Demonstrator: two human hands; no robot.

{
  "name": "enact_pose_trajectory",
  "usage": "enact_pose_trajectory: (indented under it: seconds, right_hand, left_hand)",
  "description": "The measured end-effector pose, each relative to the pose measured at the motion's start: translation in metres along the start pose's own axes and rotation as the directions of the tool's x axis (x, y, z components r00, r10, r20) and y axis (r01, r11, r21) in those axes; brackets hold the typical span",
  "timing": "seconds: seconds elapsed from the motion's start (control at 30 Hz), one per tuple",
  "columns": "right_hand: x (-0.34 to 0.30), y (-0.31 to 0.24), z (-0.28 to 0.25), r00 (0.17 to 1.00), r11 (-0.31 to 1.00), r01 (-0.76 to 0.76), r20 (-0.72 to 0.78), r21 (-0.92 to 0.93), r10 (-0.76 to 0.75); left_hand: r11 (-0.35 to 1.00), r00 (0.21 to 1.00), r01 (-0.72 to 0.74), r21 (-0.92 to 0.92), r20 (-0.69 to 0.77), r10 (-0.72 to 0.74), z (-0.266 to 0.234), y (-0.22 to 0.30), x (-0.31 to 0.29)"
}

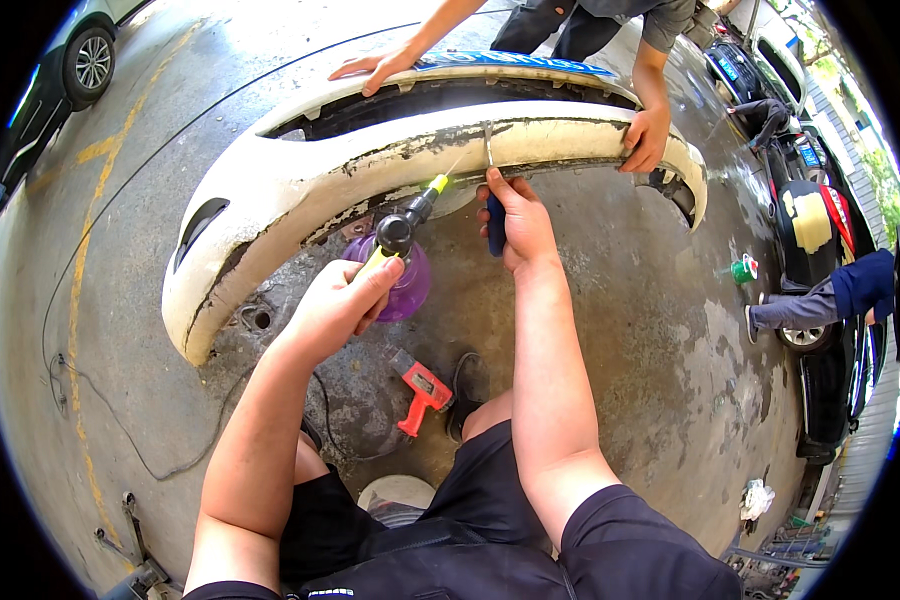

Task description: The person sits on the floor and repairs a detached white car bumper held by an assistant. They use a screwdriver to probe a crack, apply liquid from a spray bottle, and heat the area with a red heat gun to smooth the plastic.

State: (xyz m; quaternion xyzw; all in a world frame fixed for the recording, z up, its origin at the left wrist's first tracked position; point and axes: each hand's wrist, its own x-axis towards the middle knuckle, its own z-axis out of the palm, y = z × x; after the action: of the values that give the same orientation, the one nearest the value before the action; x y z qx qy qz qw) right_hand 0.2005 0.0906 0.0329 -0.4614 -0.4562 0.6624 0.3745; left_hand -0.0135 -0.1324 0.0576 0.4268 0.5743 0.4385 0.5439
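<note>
A white car bumper (270, 180) with cracked, flaking paint along its lower edge lies across the view in front of me. My left hand (345, 305) grips a spray bottle (410, 285) with a purple body and a black-and-yellow trigger head. Its bright yellow nozzle points at the bumper, and a thin streak of liquid shows between them. Closed round a blue-handled tool (496, 225), my right hand (522, 225) holds its thin metal blade upright against the flaked edge. The blade's exact shape is too small to tell.
Across from me, a person's hands (648, 138) rest on the bumper, near a blue plate (510, 64). A red heat gun (423, 395) lies on the floor by my foot. Cables (185, 468) run at left. Cars and another person (850, 295) are at right.
</note>
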Motion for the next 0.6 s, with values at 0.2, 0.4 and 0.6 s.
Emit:
enact_pose_trajectory:
  seconds: [0.2, 0.4, 0.6]
  right_hand:
    - [0.0005, 0.0012, 0.0016, 1.0, 1.0, 0.001, 0.007, 0.004, -0.001]
    - [0.0017, 0.002, -0.0005, 1.0, 1.0, 0.01, 0.014, 0.002, -0.01]
    - [0.0007, 0.0001, 0.0015, 1.0, 1.0, -0.001, 0.01, 0.009, 0.001]
  left_hand:
    - [0.999, 1.0, -0.024, -0.027, 0.008, 0.024, -0.0007, -0.0026, -0.0005]
    - [0.999, 1.0, -0.022, -0.024, 0.013, 0.022, -0.0004, -0.0046, 0.001]
    - [1.0, 1.0, -0.018, -0.011, 0.015, 0.018, -0.0004, -0.0033, 0.0017]
